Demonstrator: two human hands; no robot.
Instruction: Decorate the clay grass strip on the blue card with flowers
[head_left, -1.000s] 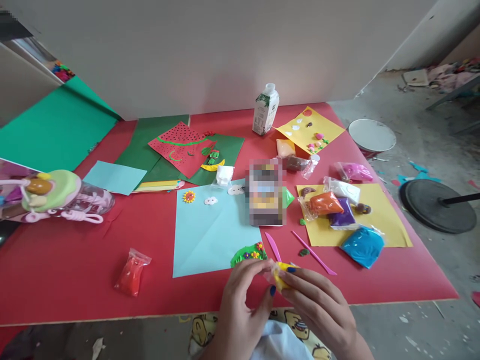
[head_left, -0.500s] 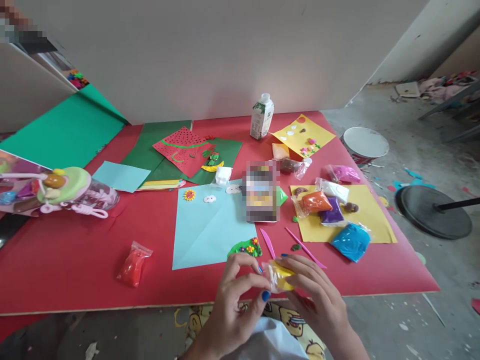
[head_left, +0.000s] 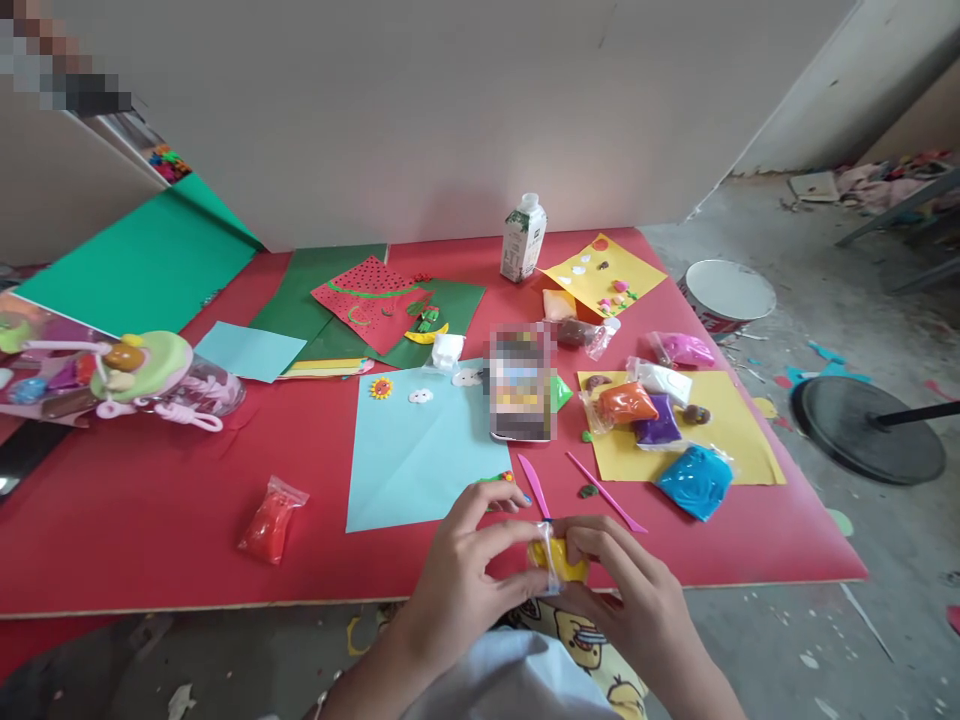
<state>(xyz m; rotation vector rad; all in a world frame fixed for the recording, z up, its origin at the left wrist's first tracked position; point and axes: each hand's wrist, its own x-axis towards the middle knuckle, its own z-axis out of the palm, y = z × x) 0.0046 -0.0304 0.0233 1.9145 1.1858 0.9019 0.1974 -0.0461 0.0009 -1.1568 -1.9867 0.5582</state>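
Observation:
A small clear packet of yellow clay (head_left: 568,562) is between my two hands at the table's front edge. My left hand (head_left: 476,560) pinches the packet's clear plastic end with thumb and fingertips. Around its yellow part, on the right, the fingers of my right hand (head_left: 630,575) are closed. Just beyond lie a pink plastic knife (head_left: 534,485) and a thin pink stick (head_left: 606,492). A light blue sheet (head_left: 420,455) bears a clay sun (head_left: 382,388) and clouds; my left hand partly covers the green clay piece at its lower corner.
A red clay packet (head_left: 273,520) lies at left. Several coloured packets rest on a yellow sheet (head_left: 750,430) at right. A phone (head_left: 521,385), a carton (head_left: 523,240) and a lidded cup (head_left: 214,392) also stand or lie on the red table (head_left: 165,500).
My left fingers have moved right and closed on the packet's plastic end. The left hand now covers more of the green clay piece. The view has shifted slightly.

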